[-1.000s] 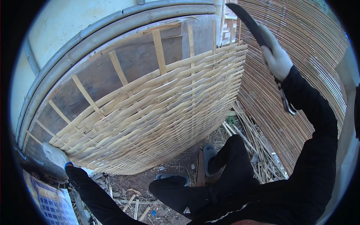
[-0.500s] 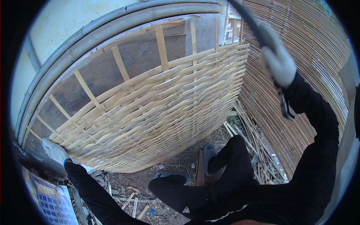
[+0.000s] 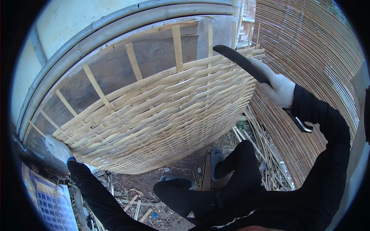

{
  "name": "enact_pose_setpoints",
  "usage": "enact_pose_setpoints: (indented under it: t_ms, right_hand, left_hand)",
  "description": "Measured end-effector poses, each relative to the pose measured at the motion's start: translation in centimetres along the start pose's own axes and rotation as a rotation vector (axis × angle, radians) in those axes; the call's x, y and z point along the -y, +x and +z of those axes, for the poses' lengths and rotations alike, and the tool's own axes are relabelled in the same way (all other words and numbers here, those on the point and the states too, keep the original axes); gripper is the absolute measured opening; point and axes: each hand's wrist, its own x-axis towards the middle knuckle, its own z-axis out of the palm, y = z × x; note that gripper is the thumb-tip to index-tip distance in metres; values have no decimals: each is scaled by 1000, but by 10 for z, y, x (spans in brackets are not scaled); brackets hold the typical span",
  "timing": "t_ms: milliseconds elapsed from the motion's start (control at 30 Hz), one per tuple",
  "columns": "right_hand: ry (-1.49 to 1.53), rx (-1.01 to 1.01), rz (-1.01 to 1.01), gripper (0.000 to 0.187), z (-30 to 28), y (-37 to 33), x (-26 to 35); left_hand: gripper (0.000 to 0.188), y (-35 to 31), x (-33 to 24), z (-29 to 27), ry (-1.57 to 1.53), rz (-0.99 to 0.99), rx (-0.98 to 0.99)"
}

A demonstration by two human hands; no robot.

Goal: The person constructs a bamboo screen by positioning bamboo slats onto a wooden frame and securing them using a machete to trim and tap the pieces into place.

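A machete (image 3: 243, 62) with a dark, curved blade is in my right hand (image 3: 280, 87), whose white-gloved fingers are wrapped round its handle. Its blade points up and left across the top right corner of a woven bamboo panel (image 3: 169, 111); whether it touches the strips I cannot tell. The hooked butt of the handle shows below my wrist. My left hand (image 3: 58, 149), in a pale glove with a blue cuff, is at the panel's left edge; its fingers cannot be made out. Upright slats (image 3: 177, 48) stick out above the weave.
Behind the panel is a dark board wall with bamboo poles (image 3: 115, 29) along its top. A screen of thin sticks (image 3: 304, 57) stands at the right. Loose bamboo strips (image 3: 269, 154) lie beside my sandalled feet (image 3: 217, 163). A blue checked sheet (image 3: 54, 206) is at the lower left.
My right hand has come down with the machete, and the blade has swung lower and left over the panel's top edge. My left hand stays at the panel's left edge.
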Motion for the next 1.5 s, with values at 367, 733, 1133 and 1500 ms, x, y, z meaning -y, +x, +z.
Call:
enact_pose_setpoints:
  t_ms: [367,733,1133,1500]
  right_hand:
    - [315,-451,-88,71,-18,-6,27]
    - [420,-222,6,65,-6,1,66]
    - [538,-384,-309,64,17,6,81]
    - [52,287,-206,70,33,-4,146]
  left_hand:
    - [52,-6,-5,-13,-8,-34,13]
    - [48,-26,-40,-14,-99,-180,49]
    - [60,-21,-50,-26,-197,-227,-4]
    - [56,-26,-66,-45,-275,-267,-58]
